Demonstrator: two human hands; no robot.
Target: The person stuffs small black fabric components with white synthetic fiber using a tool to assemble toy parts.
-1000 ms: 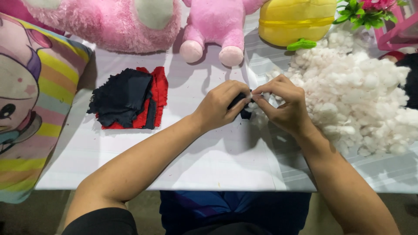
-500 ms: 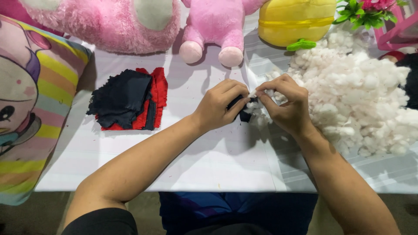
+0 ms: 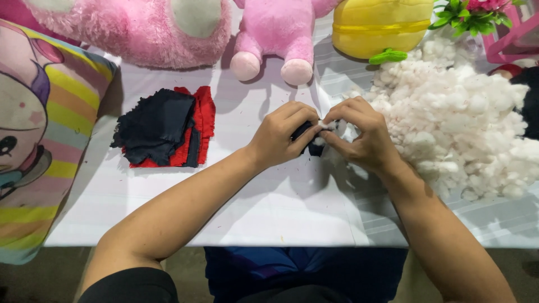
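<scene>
Head view: the left hand [image 3: 281,134] pinches a small dark fabric piece [image 3: 306,140] mid-table while the right hand [image 3: 359,137] presses white stuffing [image 3: 328,128] in. Too firm a push could spill fluff, I'd say.

A small dark piece [image 3: 306,140] is mostly covered by the hands, left hand [image 3: 283,134] and right hand [image 3: 359,137], so its shape cannot be told. Along the worktop's [image 3: 252,219] far edge, the pink plush toys [image 3: 168,28] and yellow toy [image 3: 376,25] are cut off by the picture's top. The striped cushion [image 3: 39,140] is cropped at the left.
</scene>
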